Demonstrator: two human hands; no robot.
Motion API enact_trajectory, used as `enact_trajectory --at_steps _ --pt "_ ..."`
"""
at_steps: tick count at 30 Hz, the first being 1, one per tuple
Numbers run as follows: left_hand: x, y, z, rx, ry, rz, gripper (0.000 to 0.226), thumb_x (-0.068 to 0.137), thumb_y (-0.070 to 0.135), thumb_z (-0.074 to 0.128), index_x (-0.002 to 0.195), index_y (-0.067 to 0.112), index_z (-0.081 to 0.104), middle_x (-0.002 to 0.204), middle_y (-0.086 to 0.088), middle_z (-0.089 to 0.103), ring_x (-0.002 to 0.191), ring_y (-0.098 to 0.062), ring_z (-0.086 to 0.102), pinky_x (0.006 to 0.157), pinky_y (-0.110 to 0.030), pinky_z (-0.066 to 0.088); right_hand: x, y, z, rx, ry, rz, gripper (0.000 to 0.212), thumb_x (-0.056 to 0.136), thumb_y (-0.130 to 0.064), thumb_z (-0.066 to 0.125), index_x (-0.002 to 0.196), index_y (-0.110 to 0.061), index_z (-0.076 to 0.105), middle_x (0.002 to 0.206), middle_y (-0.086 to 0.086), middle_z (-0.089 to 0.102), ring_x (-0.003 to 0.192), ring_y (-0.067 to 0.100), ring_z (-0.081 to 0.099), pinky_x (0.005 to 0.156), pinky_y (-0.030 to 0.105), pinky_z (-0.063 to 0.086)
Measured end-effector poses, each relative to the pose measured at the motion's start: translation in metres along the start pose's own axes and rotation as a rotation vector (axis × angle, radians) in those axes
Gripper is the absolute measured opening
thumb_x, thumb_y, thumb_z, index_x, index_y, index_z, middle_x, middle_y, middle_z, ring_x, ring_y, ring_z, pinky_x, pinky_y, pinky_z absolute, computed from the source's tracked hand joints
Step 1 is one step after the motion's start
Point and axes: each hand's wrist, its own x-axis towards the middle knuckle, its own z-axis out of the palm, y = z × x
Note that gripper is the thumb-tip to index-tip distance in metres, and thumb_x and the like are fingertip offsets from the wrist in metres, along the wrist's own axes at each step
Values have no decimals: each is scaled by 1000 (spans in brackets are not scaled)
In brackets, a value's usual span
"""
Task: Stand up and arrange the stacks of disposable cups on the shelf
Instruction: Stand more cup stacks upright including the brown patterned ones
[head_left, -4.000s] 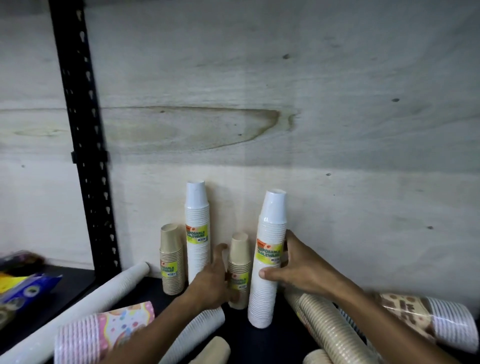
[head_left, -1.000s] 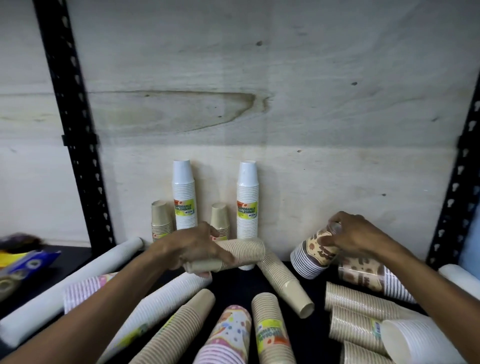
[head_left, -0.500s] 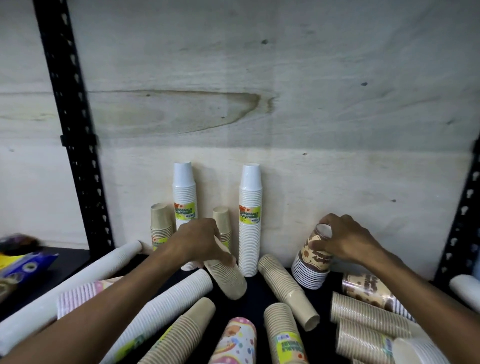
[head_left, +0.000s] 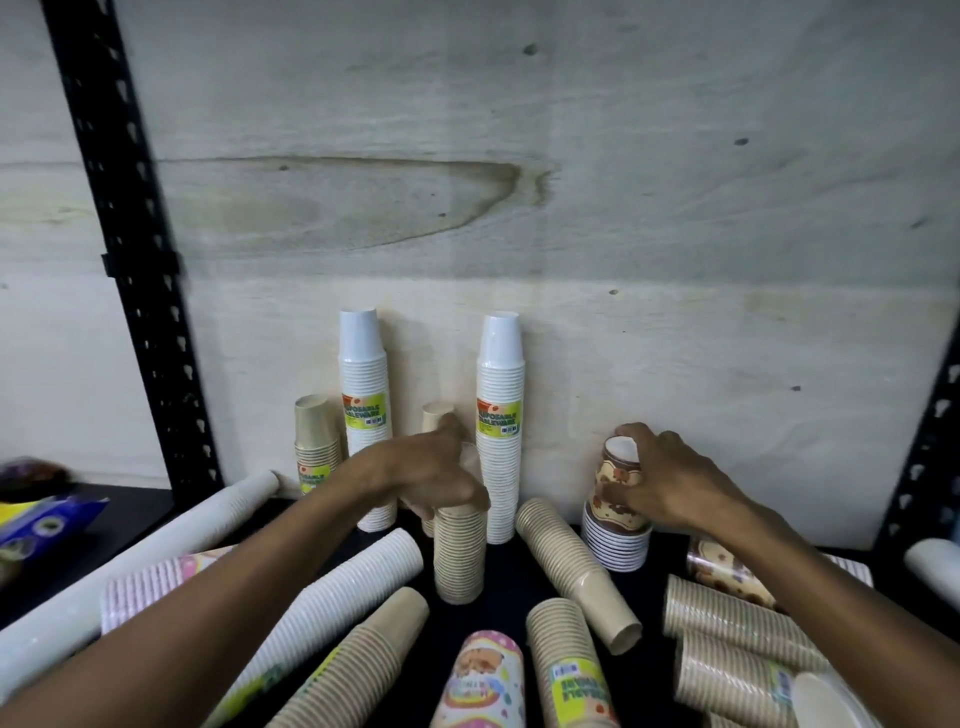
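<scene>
A pale plywood back panel (head_left: 571, 156) with a dark oval grain stain (head_left: 332, 202) is filling the rear. A black perforated upright (head_left: 130, 249) is standing at the left, another (head_left: 930, 447) at the right edge. Blue and yellow packets (head_left: 36, 525) are lying at the far left edge.

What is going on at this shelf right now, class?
A person is standing up fallen cup stacks. The left hand grips a kraft-brown cup stack, now upright; the right hand holds a brown patterned cup stack by the plywood back panel. Two tall white stacks already stand; many others lie on the black shelf.
</scene>
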Motion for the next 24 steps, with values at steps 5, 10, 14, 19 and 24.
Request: enact_trajectory --at_steps 5,10,14,19,24 --pt "0 -4 -2 -150 -45 40 69 82 26 74 137 18 34 102 2 60 73 -13 66 60 -21 56 -1 -3 4 -33 -8 -20 76 81 -57 64 144 -33 30 134 10 44 121 33 53 96 40 48" --pt "8 -7 13 93 181 -31 83 75 68 66 133 16 39 117 -4 64 76 -18 65 70 -29 54 0 -3 4 -66 -36 -24 76 85 -52 61 148 -34 24 139 10 41 125 33 50 99 40 46" --pt "2 -8 9 -124 -38 30 78 79 43 76 136 23 27 109 1 62 80 -15 67 64 -26 59 4 -1 4 -51 -33 -30 76 86 -50 62 149 -33 23 139 12 42 124 33 51 97 37 44" --pt "5 -17 15 -148 77 73 81 73 40 82 136 23 33 104 0 64 74 -19 68 59 -29 58 5 1 3 -25 -32 -51 73 85 -41 66 147 -34 29 133 12 43 118 33 55 93 34 46" --pt "9 -24 30 31 278 68 91 64 69 75 130 19 36 114 -4 65 100 -25 63 79 -34 51 10 3 0 26 -78 -102 75 83 -23 65 149 -37 31 131 14 38 107 32 61 91 35 54"
